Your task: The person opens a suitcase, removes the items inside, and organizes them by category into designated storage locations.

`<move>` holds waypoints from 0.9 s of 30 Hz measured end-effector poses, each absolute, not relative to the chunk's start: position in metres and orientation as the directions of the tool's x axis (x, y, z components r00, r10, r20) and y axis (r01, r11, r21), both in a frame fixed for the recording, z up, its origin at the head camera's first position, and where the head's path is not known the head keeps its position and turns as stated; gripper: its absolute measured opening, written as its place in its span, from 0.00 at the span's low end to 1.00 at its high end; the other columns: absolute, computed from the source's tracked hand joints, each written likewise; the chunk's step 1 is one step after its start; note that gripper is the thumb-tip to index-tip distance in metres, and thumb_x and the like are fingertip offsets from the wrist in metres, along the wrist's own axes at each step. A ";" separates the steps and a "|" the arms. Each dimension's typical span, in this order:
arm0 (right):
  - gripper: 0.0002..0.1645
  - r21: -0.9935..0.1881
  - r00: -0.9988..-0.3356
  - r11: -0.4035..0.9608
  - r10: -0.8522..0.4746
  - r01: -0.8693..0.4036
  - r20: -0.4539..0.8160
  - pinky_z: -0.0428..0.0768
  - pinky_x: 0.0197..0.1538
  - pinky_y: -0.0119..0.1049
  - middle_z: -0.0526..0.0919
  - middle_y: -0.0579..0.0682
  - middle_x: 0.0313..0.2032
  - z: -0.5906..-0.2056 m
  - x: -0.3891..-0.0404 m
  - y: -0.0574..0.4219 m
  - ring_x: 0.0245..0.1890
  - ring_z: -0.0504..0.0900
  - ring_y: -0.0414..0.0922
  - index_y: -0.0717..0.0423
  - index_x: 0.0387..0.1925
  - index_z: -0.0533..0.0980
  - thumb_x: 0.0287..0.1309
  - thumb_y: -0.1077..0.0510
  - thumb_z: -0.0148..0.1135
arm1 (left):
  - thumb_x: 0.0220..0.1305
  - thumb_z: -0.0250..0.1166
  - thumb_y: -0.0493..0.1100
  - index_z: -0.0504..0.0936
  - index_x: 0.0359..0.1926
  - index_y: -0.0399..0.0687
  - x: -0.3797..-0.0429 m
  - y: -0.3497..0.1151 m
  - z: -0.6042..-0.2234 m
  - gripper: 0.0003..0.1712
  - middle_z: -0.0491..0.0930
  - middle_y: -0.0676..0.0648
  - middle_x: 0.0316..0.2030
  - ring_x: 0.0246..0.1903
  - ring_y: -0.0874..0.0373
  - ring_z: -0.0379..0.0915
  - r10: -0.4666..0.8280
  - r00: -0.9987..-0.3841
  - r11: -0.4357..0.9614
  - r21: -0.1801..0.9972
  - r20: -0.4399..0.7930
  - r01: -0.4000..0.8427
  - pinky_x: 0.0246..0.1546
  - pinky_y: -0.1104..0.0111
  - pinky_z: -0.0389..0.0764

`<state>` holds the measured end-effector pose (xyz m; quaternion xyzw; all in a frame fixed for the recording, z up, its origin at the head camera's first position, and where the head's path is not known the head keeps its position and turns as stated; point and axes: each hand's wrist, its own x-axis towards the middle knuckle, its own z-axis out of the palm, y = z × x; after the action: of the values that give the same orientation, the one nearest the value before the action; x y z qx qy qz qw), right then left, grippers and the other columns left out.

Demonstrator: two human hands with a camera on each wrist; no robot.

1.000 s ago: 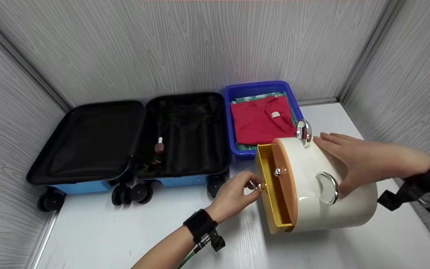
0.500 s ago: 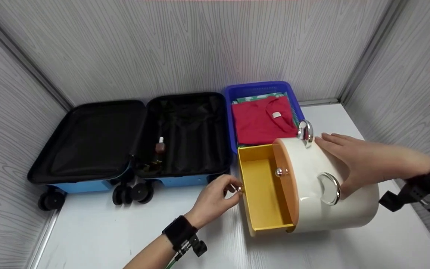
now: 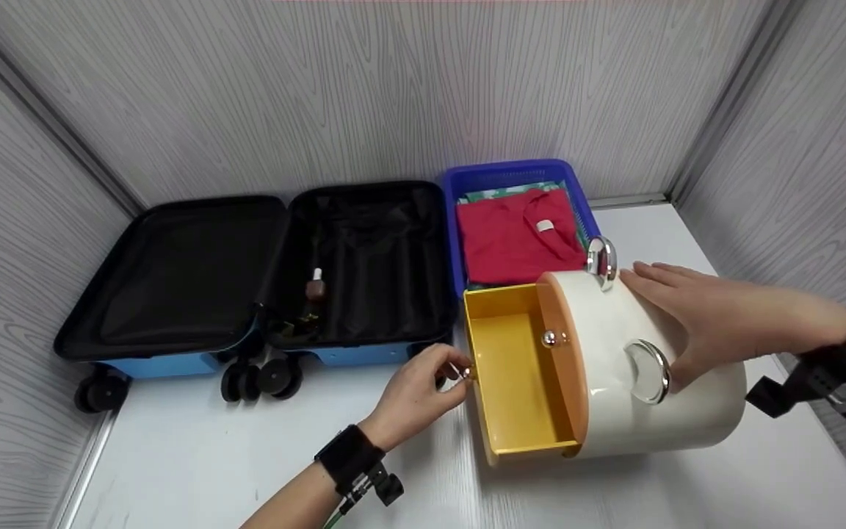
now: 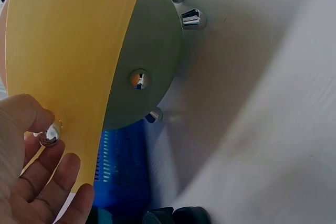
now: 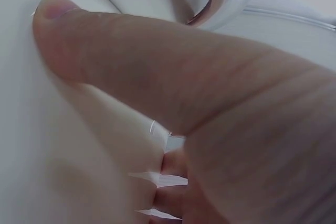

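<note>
A rounded white cabinet with an orange front panel stands at the right of the table. Its yellow drawer is pulled out, with nothing visible inside. Thumb and fingers of my left hand pinch the silver knob on the drawer's front. My right hand rests spread on the white shell, thumb next to a chrome ring-shaped piece. The right wrist view shows that thumb against the glossy white surface. A second silver knob sits on the orange panel.
Behind the cabinet, a blue basket holds a folded red garment over green-and-white cloth. At left lies an open black-lined suitcase with blue sides and black wheels. A small brown bottle with a white cap is in its right half.
My left hand has drawn the drawer out leftward, mostly during the first half second and only slightly since. The right hand has stayed on the cabinet.
</note>
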<state>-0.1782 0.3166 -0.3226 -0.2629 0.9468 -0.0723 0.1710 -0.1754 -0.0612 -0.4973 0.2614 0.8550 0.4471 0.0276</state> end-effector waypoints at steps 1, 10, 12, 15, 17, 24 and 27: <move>0.81 -0.229 -0.803 0.851 -0.522 -0.472 -0.287 0.61 0.70 0.65 0.57 0.70 0.75 -0.323 -0.178 0.317 0.73 0.56 0.71 0.66 0.78 0.53 0.30 0.32 0.83 | 0.67 0.70 0.43 0.82 0.47 0.56 -0.176 -0.062 -0.497 0.10 0.80 0.58 0.44 0.43 0.53 0.80 0.474 -0.861 0.463 0.780 0.183 0.420 0.45 0.57 0.83; 0.80 -0.212 -0.806 0.854 -0.519 -0.475 -0.285 0.61 0.70 0.64 0.59 0.69 0.74 -0.323 -0.178 0.317 0.73 0.57 0.70 0.67 0.78 0.54 0.30 0.34 0.83 | 0.71 0.66 0.57 0.82 0.55 0.52 -0.193 -0.093 -0.485 0.20 0.82 0.52 0.49 0.48 0.58 0.79 0.418 -0.891 0.566 0.717 0.175 0.406 0.51 0.61 0.81; 0.80 -0.209 -0.808 0.856 -0.515 -0.472 -0.286 0.61 0.70 0.65 0.59 0.69 0.74 -0.323 -0.177 0.316 0.73 0.57 0.69 0.66 0.78 0.54 0.30 0.34 0.84 | 0.71 0.67 0.54 0.83 0.54 0.52 -0.204 -0.107 -0.481 0.17 0.82 0.53 0.48 0.47 0.58 0.80 0.369 -0.907 0.617 0.675 0.204 0.403 0.49 0.61 0.81; 0.80 -0.212 -0.810 0.859 -0.510 -0.465 -0.288 0.61 0.70 0.65 0.58 0.69 0.74 -0.323 -0.177 0.316 0.73 0.57 0.68 0.66 0.78 0.53 0.30 0.35 0.84 | 0.71 0.67 0.50 0.84 0.52 0.51 -0.222 -0.131 -0.476 0.14 0.83 0.53 0.46 0.45 0.58 0.80 0.274 -0.933 0.703 0.614 0.231 0.359 0.47 0.62 0.81; 0.80 -0.214 -0.811 0.859 -0.510 -0.465 -0.287 0.61 0.70 0.65 0.58 0.69 0.75 -0.323 -0.177 0.316 0.73 0.57 0.68 0.65 0.78 0.53 0.30 0.35 0.84 | 0.70 0.68 0.48 0.84 0.52 0.50 -0.232 -0.148 -0.472 0.14 0.83 0.52 0.45 0.43 0.57 0.81 0.222 -0.948 0.748 0.583 0.230 0.317 0.45 0.61 0.81; 0.81 -0.220 -0.814 0.862 -0.505 -0.457 -0.287 0.62 0.70 0.65 0.57 0.69 0.75 -0.323 -0.176 0.317 0.73 0.56 0.69 0.66 0.78 0.54 0.29 0.33 0.84 | 0.71 0.65 0.47 0.85 0.52 0.44 -0.260 -0.200 -0.466 0.15 0.84 0.44 0.46 0.42 0.49 0.80 0.147 -0.978 0.842 0.500 0.150 0.203 0.45 0.53 0.80; 0.82 -0.215 -0.812 0.860 -0.508 -0.463 -0.286 0.61 0.70 0.65 0.58 0.69 0.75 -0.324 -0.176 0.317 0.73 0.57 0.69 0.66 0.78 0.54 0.28 0.32 0.83 | 0.72 0.63 0.45 0.84 0.53 0.40 -0.267 -0.216 -0.468 0.16 0.83 0.39 0.48 0.44 0.44 0.80 0.129 -0.987 0.879 0.449 0.099 0.160 0.46 0.50 0.79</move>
<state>-0.1764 0.3170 -0.3237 -0.2557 0.9495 -0.0680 0.1690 -0.2672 -0.2162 -0.4680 0.0745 0.9688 0.2341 -0.0332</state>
